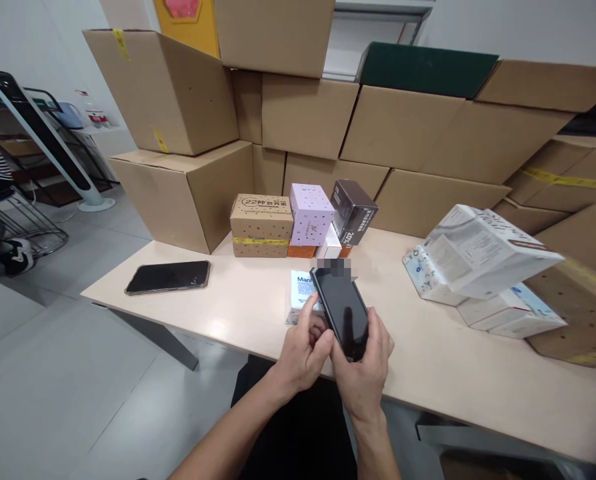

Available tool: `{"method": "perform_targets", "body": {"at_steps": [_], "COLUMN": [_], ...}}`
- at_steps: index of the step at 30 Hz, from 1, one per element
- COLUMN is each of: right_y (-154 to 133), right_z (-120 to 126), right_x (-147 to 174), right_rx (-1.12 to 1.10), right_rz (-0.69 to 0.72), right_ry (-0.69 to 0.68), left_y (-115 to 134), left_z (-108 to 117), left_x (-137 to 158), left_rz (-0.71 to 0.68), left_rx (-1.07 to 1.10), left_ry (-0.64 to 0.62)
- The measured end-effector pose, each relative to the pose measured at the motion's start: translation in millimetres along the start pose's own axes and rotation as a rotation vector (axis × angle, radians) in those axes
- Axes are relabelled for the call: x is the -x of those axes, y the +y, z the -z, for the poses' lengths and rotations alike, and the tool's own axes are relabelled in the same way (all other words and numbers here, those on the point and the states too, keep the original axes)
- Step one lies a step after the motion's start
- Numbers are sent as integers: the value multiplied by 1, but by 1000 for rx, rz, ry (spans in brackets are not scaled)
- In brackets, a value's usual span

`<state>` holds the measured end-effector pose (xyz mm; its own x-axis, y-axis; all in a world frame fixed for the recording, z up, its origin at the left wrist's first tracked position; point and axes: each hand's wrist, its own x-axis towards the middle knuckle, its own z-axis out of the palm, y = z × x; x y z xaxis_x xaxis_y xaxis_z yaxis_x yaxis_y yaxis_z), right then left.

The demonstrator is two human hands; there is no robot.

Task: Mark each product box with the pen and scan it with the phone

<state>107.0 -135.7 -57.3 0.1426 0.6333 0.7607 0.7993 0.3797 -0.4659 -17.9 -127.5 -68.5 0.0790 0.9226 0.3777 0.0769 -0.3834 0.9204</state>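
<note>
A black smartphone [345,312] is held tilted above the front edge of the table, its dark screen facing up toward me. My right hand [365,370] grips its lower right side and bottom corner. Curled against the lower left edge is my left hand [303,350], thumb close to the bottom corner. Just behind my left fingers lies a white package with blue lettering [301,287], partly covered by the phone and hand. Farther back stand a brown printed carton [262,223], a lilac box [311,217] and a dark brown box [354,210].
Another phone [168,277] lies flat at the table's left. White wrapped packages [483,253] are stacked on the right. Large cardboard boxes [218,193] form a wall along the back of the table [228,313]. A tower fan [43,133] stands on the floor at left.
</note>
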Motion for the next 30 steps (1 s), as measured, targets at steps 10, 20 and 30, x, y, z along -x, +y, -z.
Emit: {"method": "perform_targets", "body": {"at_steps": [10,20,30], "right_y": [1,8,83], "right_z": [-4,2,36], "right_x": [2,-2,-8], "right_rx": [-17,4,307], "right_rz": [-45,-60,-189], "right_ry": [-13,14,123], "left_y": [4,0,-1], "left_z": [0,0,4], "left_x": [0,2,3], "left_rz": [14,-11,-399], "left_rx": [40,41,-294], "left_ry": [4,3,305]}}
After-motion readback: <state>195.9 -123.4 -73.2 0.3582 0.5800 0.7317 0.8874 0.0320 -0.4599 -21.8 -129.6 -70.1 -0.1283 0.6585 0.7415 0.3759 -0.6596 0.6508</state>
